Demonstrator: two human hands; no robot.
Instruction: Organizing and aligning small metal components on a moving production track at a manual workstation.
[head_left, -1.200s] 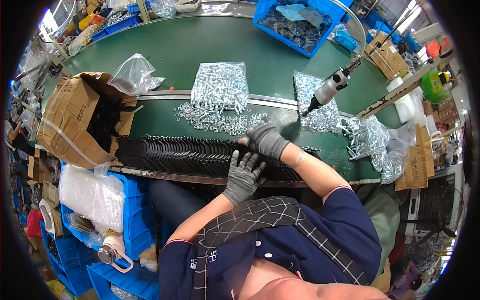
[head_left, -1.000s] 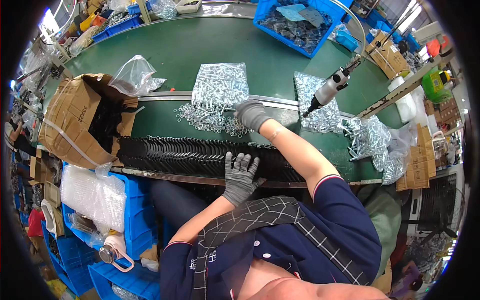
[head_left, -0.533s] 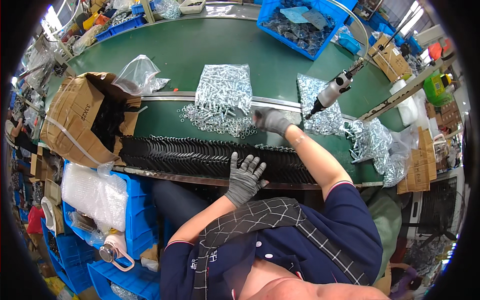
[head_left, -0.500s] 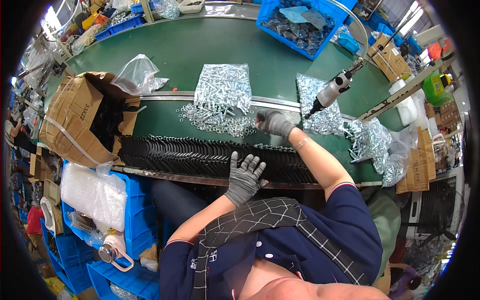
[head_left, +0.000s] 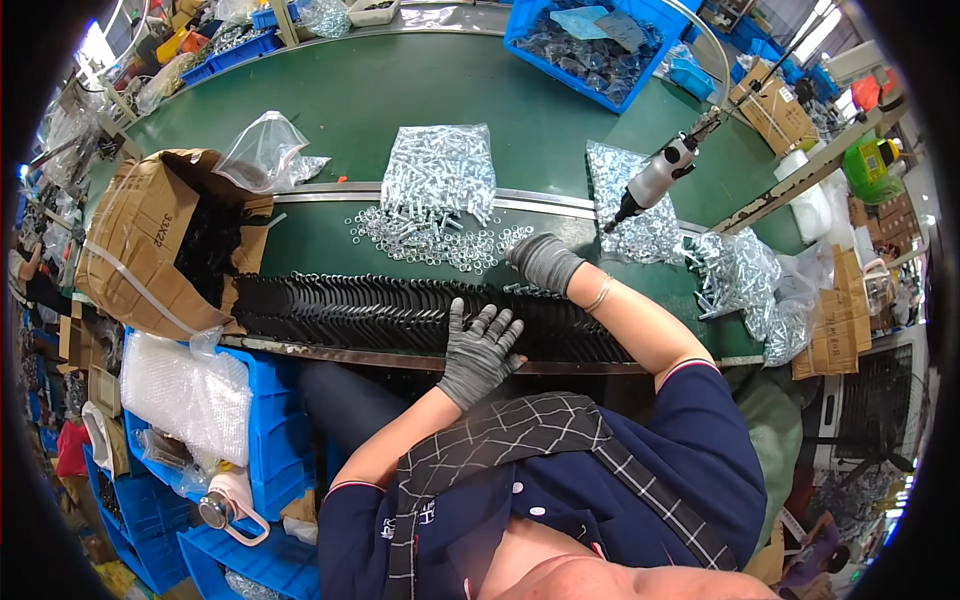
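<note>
Two-handed at the near edge of the green tabletop (head_left: 350,85)!
Resting the left hand (head_left: 480,354) on the row of black parts (head_left: 340,310) along that edge, with fingers loosely spread; holding the right hand (head_left: 545,264) curled at the row's far side, just beside loose washers (head_left: 478,250), impossible to tell whether pinching anything. And by the row's left end, a cardboard box (head_left: 140,235).
</note>
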